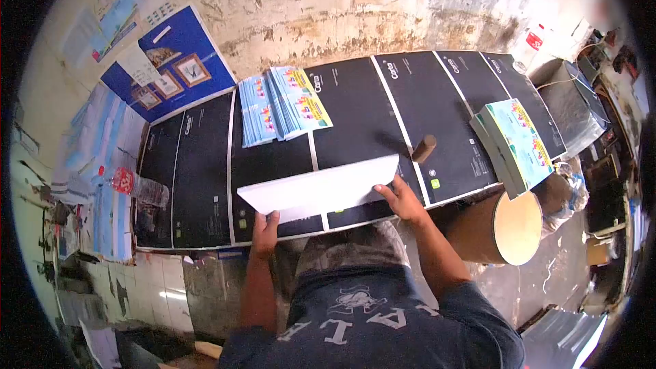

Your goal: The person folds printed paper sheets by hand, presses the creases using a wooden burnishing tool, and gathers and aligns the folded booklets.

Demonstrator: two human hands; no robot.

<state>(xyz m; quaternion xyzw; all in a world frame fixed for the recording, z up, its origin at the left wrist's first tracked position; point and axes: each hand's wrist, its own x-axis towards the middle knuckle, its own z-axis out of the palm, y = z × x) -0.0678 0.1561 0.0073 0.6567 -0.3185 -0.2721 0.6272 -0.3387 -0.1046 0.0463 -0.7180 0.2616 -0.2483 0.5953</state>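
A long white folded sheet (318, 188) is held over the front of the black-covered table (355, 109). My left hand (265, 232) grips its lower left corner, thumb on top. At its right end my right hand (400, 199) pinches the edge, thumb on the white face. A short brown cylinder (424, 148) stands on the table just beyond my right hand. Fanned stacks of blue printed leaflets (283, 106) lie behind the sheet. To the right, a thick pile of printed sheets (516, 143) rests at the table's edge.
A plastic bottle (137, 186) lies at the left by stacked paper (109, 212). A blue board with pictures (178, 61) leans on the wall at the back left. Below the table's right side is a round drum (517, 229). A grey bag (570, 113) sits at the far right.
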